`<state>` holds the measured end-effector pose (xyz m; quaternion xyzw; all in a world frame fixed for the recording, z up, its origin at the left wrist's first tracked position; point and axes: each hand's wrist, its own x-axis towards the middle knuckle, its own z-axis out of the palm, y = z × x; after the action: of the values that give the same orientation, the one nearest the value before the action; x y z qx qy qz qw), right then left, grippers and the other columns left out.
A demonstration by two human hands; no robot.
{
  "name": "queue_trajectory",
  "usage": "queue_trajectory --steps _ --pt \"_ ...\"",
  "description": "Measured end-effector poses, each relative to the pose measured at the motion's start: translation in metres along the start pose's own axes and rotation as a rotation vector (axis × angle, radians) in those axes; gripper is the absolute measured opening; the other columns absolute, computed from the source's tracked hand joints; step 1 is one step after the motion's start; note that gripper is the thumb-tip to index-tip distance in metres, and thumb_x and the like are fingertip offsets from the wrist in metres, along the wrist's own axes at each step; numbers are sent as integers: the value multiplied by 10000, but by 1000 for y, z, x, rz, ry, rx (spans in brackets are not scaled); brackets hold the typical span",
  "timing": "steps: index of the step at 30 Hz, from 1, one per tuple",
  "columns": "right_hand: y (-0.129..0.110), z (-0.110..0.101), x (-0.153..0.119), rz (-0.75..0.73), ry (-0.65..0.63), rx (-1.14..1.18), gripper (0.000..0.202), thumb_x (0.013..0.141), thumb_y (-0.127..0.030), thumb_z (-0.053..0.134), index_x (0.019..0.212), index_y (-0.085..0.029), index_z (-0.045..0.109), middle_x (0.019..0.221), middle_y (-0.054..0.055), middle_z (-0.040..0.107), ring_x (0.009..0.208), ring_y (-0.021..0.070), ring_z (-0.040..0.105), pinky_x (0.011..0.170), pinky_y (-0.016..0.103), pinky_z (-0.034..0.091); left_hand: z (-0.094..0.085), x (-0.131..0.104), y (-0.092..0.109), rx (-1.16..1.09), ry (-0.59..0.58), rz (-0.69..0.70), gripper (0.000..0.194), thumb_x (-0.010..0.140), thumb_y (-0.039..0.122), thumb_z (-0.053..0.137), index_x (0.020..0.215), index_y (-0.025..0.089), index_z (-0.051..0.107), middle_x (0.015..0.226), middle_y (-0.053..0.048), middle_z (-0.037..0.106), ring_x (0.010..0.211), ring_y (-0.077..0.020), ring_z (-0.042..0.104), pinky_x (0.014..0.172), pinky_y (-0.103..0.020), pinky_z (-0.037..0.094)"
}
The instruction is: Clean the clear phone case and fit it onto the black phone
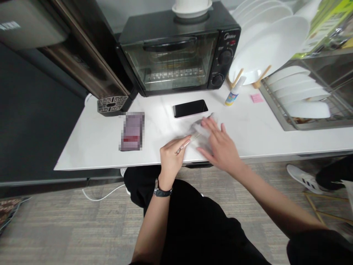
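My left hand (172,154) is closed round one end of a see-through item (184,145), which looks like a clear phone case, above the counter's front edge. My right hand (220,147) presses a pale, thin cloth or tissue (202,129) against its far end. The right fingers reach forward over the cloth with the thumb apart, and motion blurs this area. Just behind both hands a phone (191,108) lies with its dark screen up. Farther back on the right stands a small spray bottle (232,96) with a blue and yellow label.
On the white counter (154,129) a purple pixelated item (132,131) lies to the left. A toaster oven (171,59) stands at the back, near a drip tray (112,104). Rightward are a pink sticky note (257,98), large white plates (271,44) and a dish rack (306,110). Another person's shoe (305,178) shows below.
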<state>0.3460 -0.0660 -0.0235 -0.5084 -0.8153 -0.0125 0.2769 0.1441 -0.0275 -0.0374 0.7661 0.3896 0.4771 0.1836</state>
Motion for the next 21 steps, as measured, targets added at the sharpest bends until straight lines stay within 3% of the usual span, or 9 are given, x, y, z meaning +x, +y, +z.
queue_trajectory --steps 2,4,7,10,13,15,18,19,21 --pt "1 0 1 73 46 9 846 1077 -545 520 1719 -119 171 1763 212 292 1670 374 168 1291 714 290 1 1 0 -8 -16 -13 198 1035 208 638 1139 229 805 1078 -62 842 940 -192 793 835 -291 601" --pt "-8 2 -1 -46 -20 59 877 1070 -566 521 1718 -97 161 1762 209 297 1676 354 144 1301 670 313 0 0 0 18 7 -10 188 1024 188 627 959 206 803 893 -48 823 788 -179 761 734 -280 580" --pt "-20 6 -4 -248 -136 91 862 1080 -520 519 1723 -90 137 1755 171 333 1675 286 190 1334 565 311 -1 -1 -1 56 39 7 334 1005 162 606 682 191 687 627 -11 691 562 -145 624 580 -266 494" --pt "-11 5 -3 -72 -19 38 763 1087 -343 506 1730 -149 144 1755 143 348 1664 288 238 1333 612 289 -1 -1 -1 19 10 -10 206 1024 197 629 893 198 788 846 -47 807 728 -169 733 699 -273 563" --pt "-4 5 -1 114 89 37 769 1048 -226 486 1733 -165 143 1777 152 286 1672 341 179 1292 701 313 0 -1 0 -12 -16 -27 197 1037 218 635 1140 236 802 1075 -63 838 936 -193 786 838 -294 599" --pt "-12 7 -3 1 20 88 798 1024 -189 475 1738 -152 119 1788 145 253 1677 326 157 1294 667 339 -1 -1 -1 17 11 -22 186 1032 208 622 978 211 801 890 -49 816 783 -176 752 737 -276 578" --pt "-25 10 -7 -241 -102 138 817 1016 -162 464 1743 -160 91 1773 108 300 1664 254 233 1329 553 329 -3 -2 -2 55 37 20 343 1015 209 612 678 194 674 606 -6 666 545 -140 600 567 -260 486" --pt "-25 10 -7 -235 -97 129 817 1018 -161 466 1744 -173 94 1764 99 324 1656 245 261 1336 545 316 -3 -2 -2 52 31 23 349 1018 213 610 676 194 674 616 -11 676 556 -142 611 574 -261 492" --pt "-19 8 -5 -70 -17 77 812 1023 -173 477 1745 -199 107 1762 100 327 1653 273 269 1329 604 302 -3 -2 -2 21 2 1 245 1032 219 617 842 196 769 799 -48 789 716 -168 727 688 -271 563"
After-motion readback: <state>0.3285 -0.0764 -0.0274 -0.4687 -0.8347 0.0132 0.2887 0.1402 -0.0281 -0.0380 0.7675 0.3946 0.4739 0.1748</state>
